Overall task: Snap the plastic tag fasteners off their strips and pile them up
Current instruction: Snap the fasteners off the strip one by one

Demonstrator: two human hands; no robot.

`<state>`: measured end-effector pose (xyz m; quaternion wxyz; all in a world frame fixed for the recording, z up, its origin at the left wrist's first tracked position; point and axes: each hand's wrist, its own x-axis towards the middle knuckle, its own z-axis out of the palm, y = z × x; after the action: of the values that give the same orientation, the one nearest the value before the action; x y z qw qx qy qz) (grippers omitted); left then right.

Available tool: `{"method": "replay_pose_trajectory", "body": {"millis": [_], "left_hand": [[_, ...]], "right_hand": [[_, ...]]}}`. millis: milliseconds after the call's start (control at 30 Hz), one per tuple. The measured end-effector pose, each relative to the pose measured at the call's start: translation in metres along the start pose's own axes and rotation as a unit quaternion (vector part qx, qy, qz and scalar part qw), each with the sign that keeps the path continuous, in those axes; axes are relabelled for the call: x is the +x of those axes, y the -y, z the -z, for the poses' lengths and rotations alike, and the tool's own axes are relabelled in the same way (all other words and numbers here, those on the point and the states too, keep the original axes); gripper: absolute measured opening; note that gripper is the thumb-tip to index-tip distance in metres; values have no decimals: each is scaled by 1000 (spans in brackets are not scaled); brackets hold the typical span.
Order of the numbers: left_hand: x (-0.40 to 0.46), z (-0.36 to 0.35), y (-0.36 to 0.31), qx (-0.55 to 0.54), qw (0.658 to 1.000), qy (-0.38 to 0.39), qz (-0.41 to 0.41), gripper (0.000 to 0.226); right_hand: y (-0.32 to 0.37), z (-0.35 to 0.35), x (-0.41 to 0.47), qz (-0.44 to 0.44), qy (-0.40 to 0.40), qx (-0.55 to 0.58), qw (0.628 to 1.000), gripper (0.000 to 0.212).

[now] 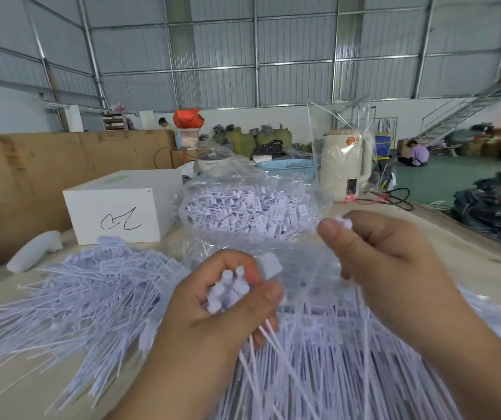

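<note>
We held a bunch of tag fasteners [228,291] in our left hand [213,322], fingers curled round the heads, tails hanging down. Our right hand [385,262] pinched one fastener head [343,221] between thumb and forefinger, lifted apart from the bunch. To do the snap cleanly, we judged it best to grip close to the joint, twist sharply, and keep the bunch steady. The loose pile [91,286] lay to the left on the table [485,268], ready for the freed piece; more sat in the clear bag [249,207] behind.
</note>
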<state>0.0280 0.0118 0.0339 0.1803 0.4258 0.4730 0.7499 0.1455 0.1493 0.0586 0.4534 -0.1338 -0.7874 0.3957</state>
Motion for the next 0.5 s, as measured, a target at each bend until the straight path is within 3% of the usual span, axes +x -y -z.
{"method": "replay_pose_trajectory", "body": {"millis": [33,133,200,333,400,500], "left_hand": [[1,0,0,-2,1000,16,1,16],[2,2,0,15,997,73,9,21],[3,7,0,33,992,118,25,30],[8,20,-7,54,960,266,68,37],[11,24,-8,66,942,312,102,36],[14,23,-8,107,939,307,113,29]], "right_hand": [[-1,3,0,-5,38,19,999,68],[-2,-3,-6,3,220,91,971,26],[-5,-8,-10,-7,297,134,946,35],[-11,-14,-11,-39,303,129,944,55],[-11,-17,-10,-36,295,87,951,46],[-10,-16,-10,-19,302,60,951,31]]}}
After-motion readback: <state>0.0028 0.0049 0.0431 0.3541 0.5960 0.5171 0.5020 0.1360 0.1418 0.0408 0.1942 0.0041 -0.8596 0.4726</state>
